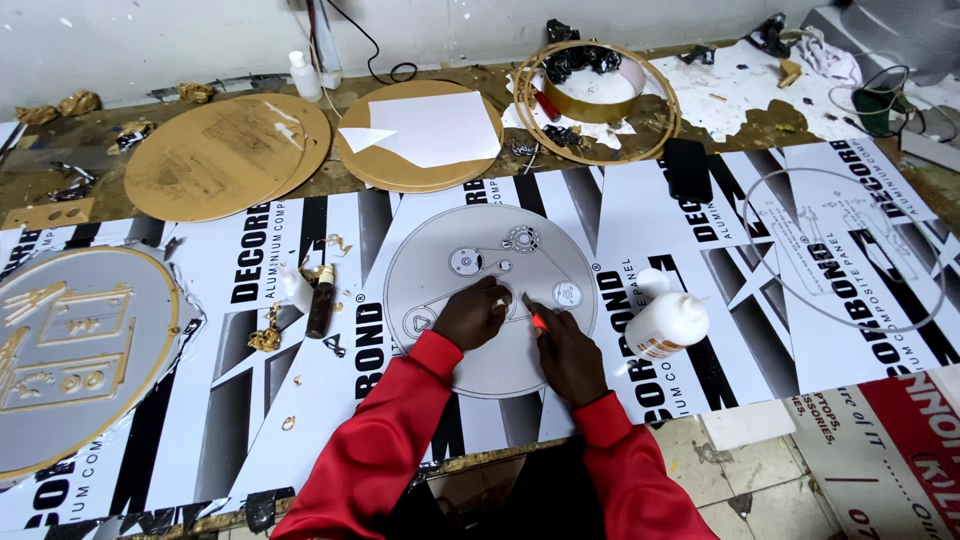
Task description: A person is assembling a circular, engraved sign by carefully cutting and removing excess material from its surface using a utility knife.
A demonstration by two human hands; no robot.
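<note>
A round grey disc [455,240] with thin drawn outlines lies on a black-and-white printed panel [640,230] in front of me. My left hand [470,313] rests fingers-down on the disc near its centre. My right hand [568,352] grips a small red-handled cutter [535,316], its tip touching the disc just right of my left fingers. Both arms wear red sleeves.
A white glue bottle [668,322] lies right of the disc. A dark tube [320,305] and gold scraps sit to the left. A grey round sign with gold relief [70,350] is far left. Gold discs [225,155], a paper-covered disc [420,135], gold rings [598,100] and a black phone [687,168] lie behind.
</note>
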